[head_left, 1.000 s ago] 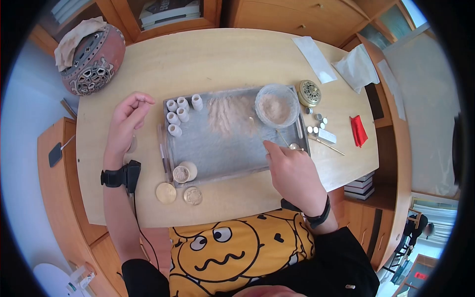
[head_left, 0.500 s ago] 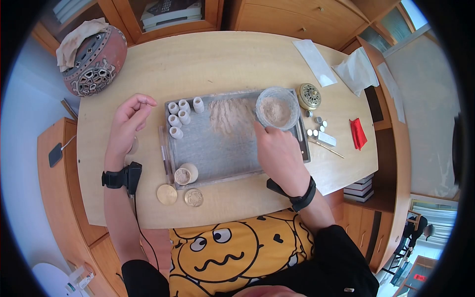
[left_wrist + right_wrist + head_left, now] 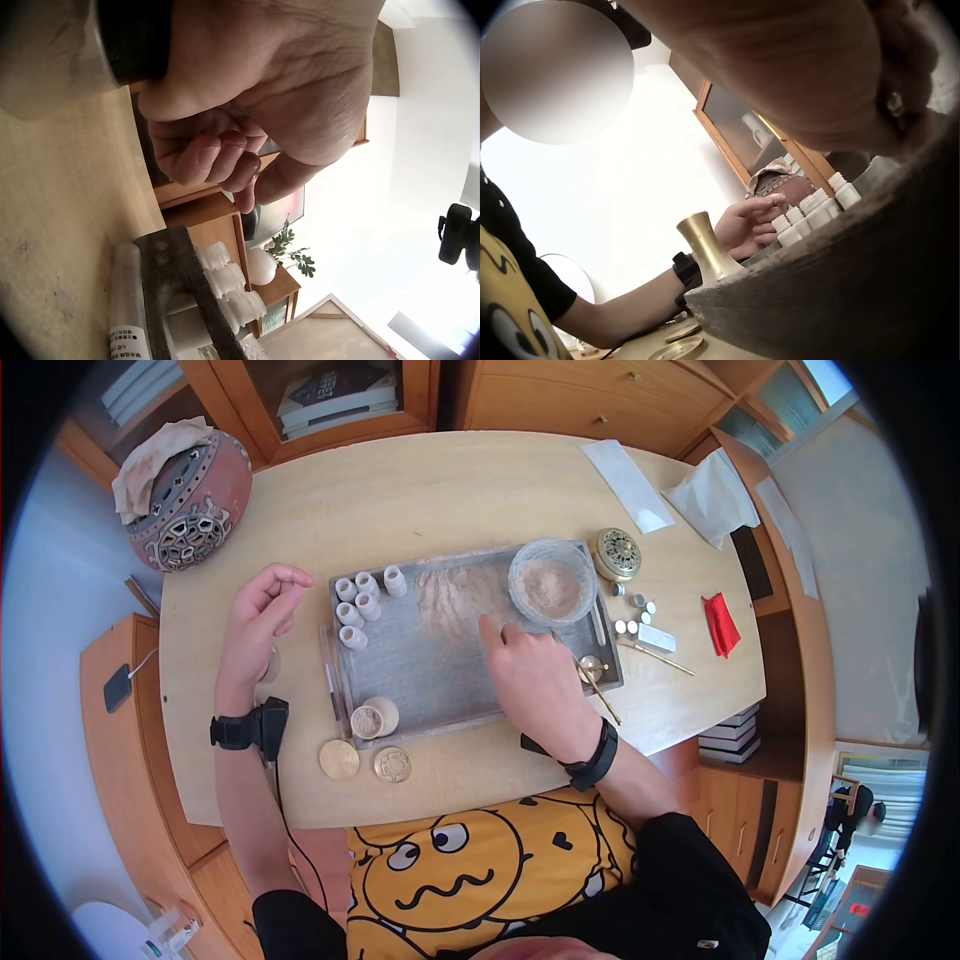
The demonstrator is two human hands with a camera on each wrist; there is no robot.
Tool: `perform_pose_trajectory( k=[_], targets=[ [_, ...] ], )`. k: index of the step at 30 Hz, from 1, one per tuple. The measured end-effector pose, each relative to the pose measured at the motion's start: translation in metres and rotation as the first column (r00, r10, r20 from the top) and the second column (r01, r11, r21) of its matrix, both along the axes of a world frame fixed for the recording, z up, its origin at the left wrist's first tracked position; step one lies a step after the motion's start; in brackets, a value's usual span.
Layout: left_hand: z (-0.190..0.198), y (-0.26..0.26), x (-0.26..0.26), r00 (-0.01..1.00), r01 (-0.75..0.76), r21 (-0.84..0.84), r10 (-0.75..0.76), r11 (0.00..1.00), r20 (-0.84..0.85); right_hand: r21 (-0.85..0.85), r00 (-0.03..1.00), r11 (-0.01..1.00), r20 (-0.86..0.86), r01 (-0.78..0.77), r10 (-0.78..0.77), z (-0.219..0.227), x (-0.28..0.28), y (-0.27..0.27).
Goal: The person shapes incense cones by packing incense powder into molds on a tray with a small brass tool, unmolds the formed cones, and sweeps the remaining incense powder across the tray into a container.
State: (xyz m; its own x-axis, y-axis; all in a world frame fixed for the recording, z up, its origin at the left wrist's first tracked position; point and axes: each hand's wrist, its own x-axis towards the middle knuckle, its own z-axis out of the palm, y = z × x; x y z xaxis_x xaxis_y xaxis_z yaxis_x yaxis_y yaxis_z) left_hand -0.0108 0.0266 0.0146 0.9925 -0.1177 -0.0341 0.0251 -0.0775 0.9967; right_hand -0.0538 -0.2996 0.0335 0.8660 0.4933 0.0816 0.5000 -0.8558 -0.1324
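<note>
My left hand point(image 3: 262, 622) hovers beside the left end of a grey tray point(image 3: 430, 675), fingers loosely curled and nothing in them. Over the right half of the tray is my right hand point(image 3: 540, 685), its index fingertip near the edge of a spread of beige powder point(image 3: 445, 600). In the right wrist view its fingers curl together with a small bright spot point(image 3: 895, 103) among them; I cannot tell whether it is a held thing. A glass bowl point(image 3: 515, 585) of powder stands just beyond that hand. Right of the hand, a thin brass stick point(image 3: 606, 703) crosses the tray's edge by a small brass disc point(image 3: 594, 666).
Several white bottles point(image 3: 395, 580) stand at the tray's left; a flared gold jar point(image 3: 386, 714) of powder is at its near-left corner. Two brass discs point(image 3: 339, 760) lie in front. Rightward are a pierced brass censer point(image 3: 617, 554), small tubs and a red pouch point(image 3: 720, 625).
My right hand has moved left from the tray's right edge, past the bowl's near rim, then back toward me over the tray, uncovering the brass stick. My left hand stays put.
</note>
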Motion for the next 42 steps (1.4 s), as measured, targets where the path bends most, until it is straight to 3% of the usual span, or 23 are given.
perform_pose_trajectory(
  k=[9, 15, 21, 24, 26, 30, 35, 42],
  targets=[
    [-0.001, 0.0, 0.0, 1.0, 0.01, -0.01, -0.01, 1.0, -0.001, 0.057, 1.0, 0.998, -0.023, -0.02, 0.021, -0.003, -0.002, -0.005],
    [-0.003, 0.001, 0.001, 1.0, 0.004, -0.013, -0.004, 1.0, -0.006, 0.099, 0.999, 0.995, 0.031, -0.031, 0.029, 0.024, -0.022, -0.024],
    [0.0, 0.0, -0.001, 1.0, 0.003, -0.008, -0.004, 1.0, -0.007, 0.225, 0.991, 0.97, 0.071, 0.095, -0.113, 0.035, -0.029, -0.052],
    [-0.001, -0.001, -0.001, 1.0, 0.009, -0.002, -0.009, 1.0, -0.002, 0.167, 0.987, 0.973, -0.055, 0.158, -0.151, 0.034, -0.027, -0.058],
    [-0.001, 0.0, -0.001, 1.0, 0.007, 0.006, -0.007, 1.0, -0.003, 0.242, 0.98, 0.95, -0.07, 0.196, -0.184, 0.033, -0.027, -0.055],
    [-0.002, 0.0, 0.0, 1.0, 0.0, 0.002, 0.0, 1.0, -0.004, 0.308, 0.988, 0.939, -0.043, 0.155, -0.149, 0.039, -0.028, -0.045],
    [-0.002, 0.002, 0.0, 1.0, 0.004, 0.005, -0.004, 1.0, -0.003, 0.306, 0.987, 0.945, -0.075, -0.115, 0.145, 0.022, -0.025, -0.023],
    [-0.004, 0.003, 0.001, 1.0, 0.011, -0.012, -0.011, 1.0, -0.011, 0.258, 0.973, 0.96, -0.172, -0.106, 0.154, 0.005, -0.002, 0.011]
  ],
)
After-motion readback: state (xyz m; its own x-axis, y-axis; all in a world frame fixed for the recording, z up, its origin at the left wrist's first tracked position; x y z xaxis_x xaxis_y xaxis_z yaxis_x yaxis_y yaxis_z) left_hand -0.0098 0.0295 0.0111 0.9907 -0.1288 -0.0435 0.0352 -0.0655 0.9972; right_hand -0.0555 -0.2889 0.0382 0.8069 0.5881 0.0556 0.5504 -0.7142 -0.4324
